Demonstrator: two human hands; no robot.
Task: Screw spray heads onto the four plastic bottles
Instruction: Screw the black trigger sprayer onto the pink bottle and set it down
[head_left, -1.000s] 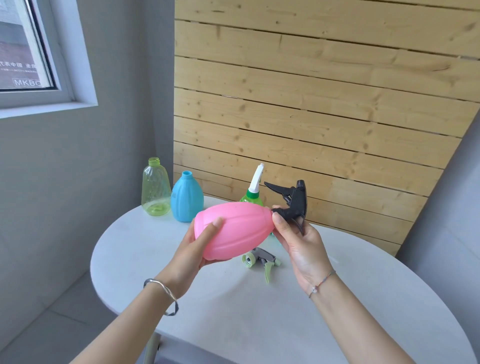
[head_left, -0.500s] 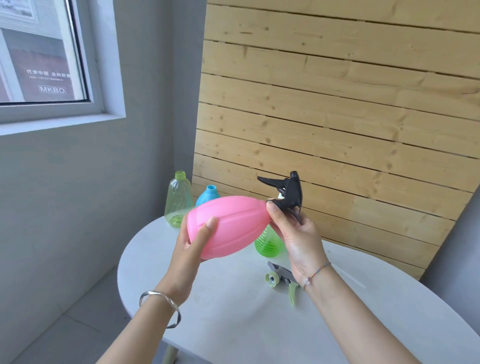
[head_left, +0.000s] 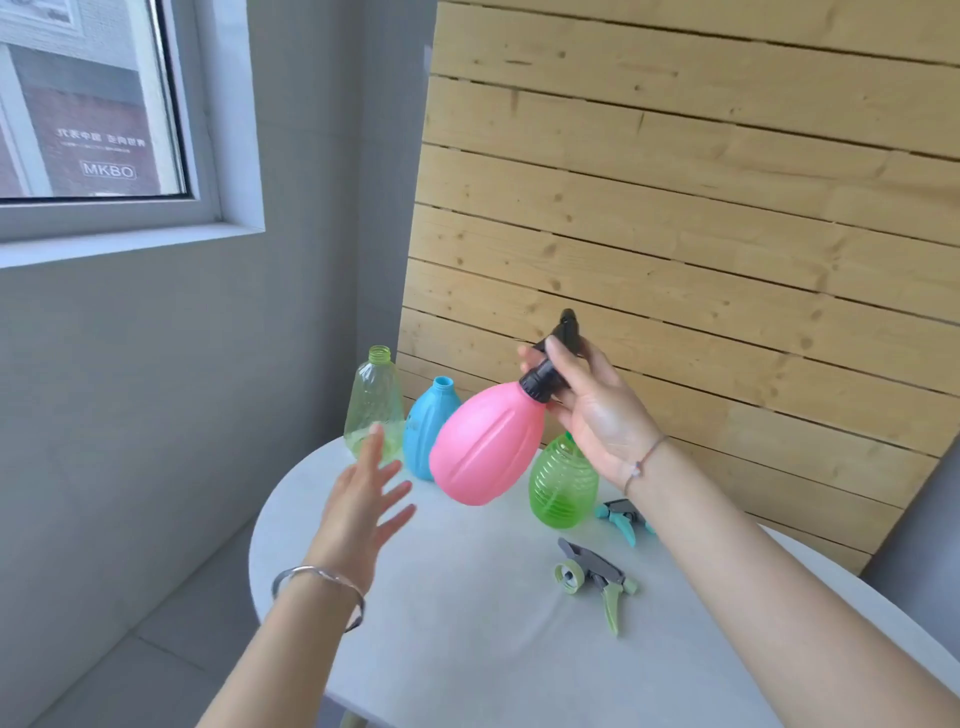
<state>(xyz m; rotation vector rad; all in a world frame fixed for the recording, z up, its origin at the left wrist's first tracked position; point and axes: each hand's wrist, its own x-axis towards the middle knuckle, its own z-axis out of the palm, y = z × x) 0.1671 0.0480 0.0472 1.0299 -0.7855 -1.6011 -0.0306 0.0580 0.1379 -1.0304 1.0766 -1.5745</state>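
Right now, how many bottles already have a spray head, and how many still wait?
Done, it seems: the pink bottle carries the black spray head; the right hand holds it up by the head. The left hand is open and empty. Left: the pale green bottle and blue bottle have bare necks. The ribbed green bottle's top is hidden. Two loose heads, grey-green and teal, lie on the table.

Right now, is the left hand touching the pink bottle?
Apart. The head view shows the left hand open with fingers spread, table visible between it and the pink bottle, which hangs from the right hand at its black spray head.
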